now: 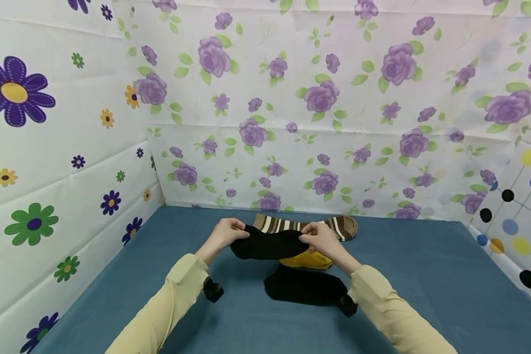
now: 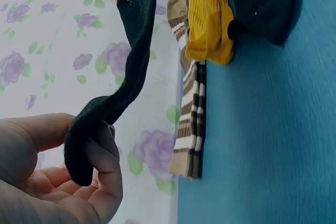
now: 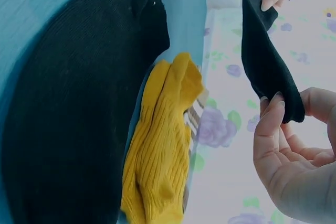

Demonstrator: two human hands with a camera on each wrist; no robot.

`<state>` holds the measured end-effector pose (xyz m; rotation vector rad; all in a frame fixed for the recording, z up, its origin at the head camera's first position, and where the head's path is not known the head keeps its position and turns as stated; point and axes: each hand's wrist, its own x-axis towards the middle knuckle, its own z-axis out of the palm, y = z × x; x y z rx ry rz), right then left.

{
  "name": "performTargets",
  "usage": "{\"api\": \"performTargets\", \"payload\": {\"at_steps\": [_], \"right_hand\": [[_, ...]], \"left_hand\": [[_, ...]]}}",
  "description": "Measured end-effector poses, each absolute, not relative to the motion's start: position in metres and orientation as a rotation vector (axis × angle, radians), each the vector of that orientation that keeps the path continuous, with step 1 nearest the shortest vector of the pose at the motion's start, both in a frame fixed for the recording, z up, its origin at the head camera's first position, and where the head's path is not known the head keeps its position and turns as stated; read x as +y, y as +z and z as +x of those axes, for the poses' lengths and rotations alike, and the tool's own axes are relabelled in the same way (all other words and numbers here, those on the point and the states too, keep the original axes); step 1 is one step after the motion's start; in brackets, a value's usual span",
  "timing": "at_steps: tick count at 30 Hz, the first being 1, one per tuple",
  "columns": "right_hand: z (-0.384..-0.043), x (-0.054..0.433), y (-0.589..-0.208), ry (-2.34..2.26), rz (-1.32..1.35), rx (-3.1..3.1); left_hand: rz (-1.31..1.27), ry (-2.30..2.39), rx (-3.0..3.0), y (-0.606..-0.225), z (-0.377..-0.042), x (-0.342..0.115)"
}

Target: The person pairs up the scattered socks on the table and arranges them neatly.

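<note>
A black sock point(image 1: 270, 244) is stretched sideways between both hands, held up above the table. My left hand point(image 1: 224, 236) pinches one end between thumb and fingers, as the left wrist view shows with the left hand point(image 2: 68, 171) at the lower end of the cloth. The other end is pinched by my right hand point(image 1: 325, 241); in the right wrist view the right hand point(image 3: 294, 150) grips the sock's tip. Below lies a second black sock point(image 1: 305, 286), flat on the table. A yellow ribbed sock point(image 1: 307, 260) rests just behind it, partly hidden by the held sock in the head view.
Brown and white striped socks point(image 1: 345, 227) lie farthest back, near the wall. A blue cloth covers the table point(image 1: 425, 290). Flower-printed sheets point(image 1: 287, 98) stand at the back and left, with a dotted sheet point(image 1: 513, 226) at the right.
</note>
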<state>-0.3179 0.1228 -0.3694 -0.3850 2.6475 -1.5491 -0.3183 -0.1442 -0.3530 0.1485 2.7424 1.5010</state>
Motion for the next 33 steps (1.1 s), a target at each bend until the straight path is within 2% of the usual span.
{"api": "performTargets", "payload": {"at_steps": [33], "right_hand": [[-0.304, 0.178, -0.368, -1.260, -0.425, 2.596]], "left_hand": [[0.355, 1.341, 2.669, -0.366, -0.316, -0.098]]}}
